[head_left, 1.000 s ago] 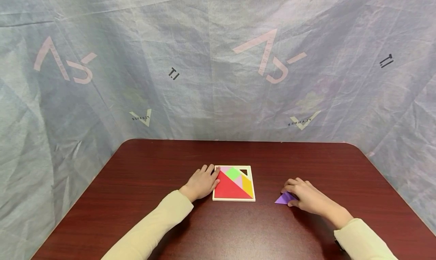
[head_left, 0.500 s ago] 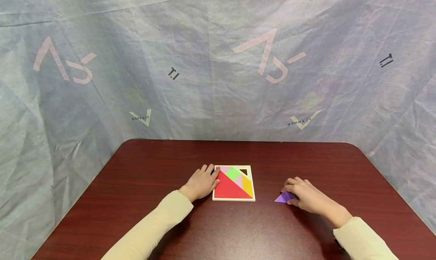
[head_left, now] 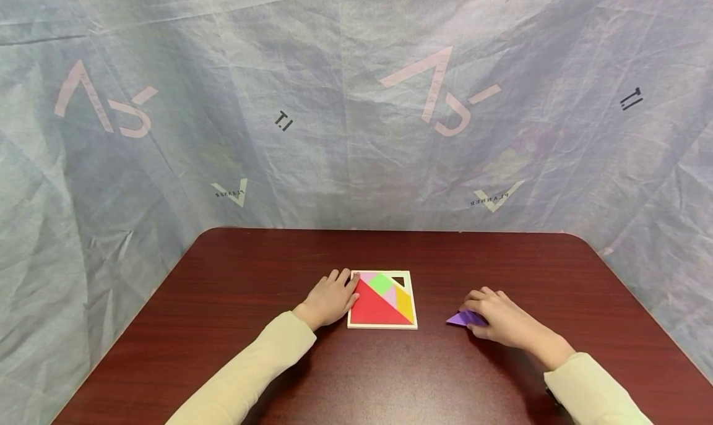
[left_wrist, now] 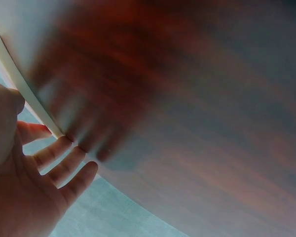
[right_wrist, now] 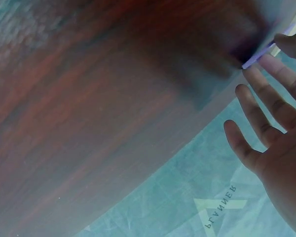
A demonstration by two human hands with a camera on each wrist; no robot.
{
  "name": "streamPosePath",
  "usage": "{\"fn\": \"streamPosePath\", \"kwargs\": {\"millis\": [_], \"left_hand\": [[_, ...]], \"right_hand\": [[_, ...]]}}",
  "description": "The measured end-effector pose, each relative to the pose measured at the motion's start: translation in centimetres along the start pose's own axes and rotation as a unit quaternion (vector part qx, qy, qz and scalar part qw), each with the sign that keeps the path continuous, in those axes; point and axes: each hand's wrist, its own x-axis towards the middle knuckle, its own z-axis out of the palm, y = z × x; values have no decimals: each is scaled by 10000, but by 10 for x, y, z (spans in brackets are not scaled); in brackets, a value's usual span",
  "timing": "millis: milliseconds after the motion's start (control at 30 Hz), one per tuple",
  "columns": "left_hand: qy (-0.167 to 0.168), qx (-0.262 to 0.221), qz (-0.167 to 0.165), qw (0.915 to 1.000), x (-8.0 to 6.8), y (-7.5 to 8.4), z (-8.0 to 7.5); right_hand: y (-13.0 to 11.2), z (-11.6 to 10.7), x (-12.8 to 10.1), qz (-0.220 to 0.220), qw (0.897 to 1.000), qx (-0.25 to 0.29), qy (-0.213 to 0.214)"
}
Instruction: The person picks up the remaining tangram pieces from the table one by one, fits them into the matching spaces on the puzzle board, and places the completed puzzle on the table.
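Here, the right hand pinches a flat purple triangle piece between thumb and fingers. The piece sits on the dark red table, to the right of the tangram tray and well apart from it. In the right wrist view only its thin edge shows at the fingertips, and the other fingers are spread.

The left hand lies flat against the left side of the tray, fingers straight and touching its pale frame.

The tray holds a big red triangle, a green square, pink pieces and a yellow piece. A small triangle gap is left in the far right corner.

To do this well, I think the piece should be held by its edges, so that it can drop flat.

The purple piece points its sharp tip to the left, toward the tray. Its long side runs left to right.
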Motion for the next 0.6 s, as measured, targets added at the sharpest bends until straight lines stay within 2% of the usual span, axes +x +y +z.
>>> {"fn": "streamPosePath", "kwargs": {"millis": [600], "left_hand": [[44,23,1,10000,0,0,1]], "right_hand": [[2,4,2,56,9997,-58,248]]}}
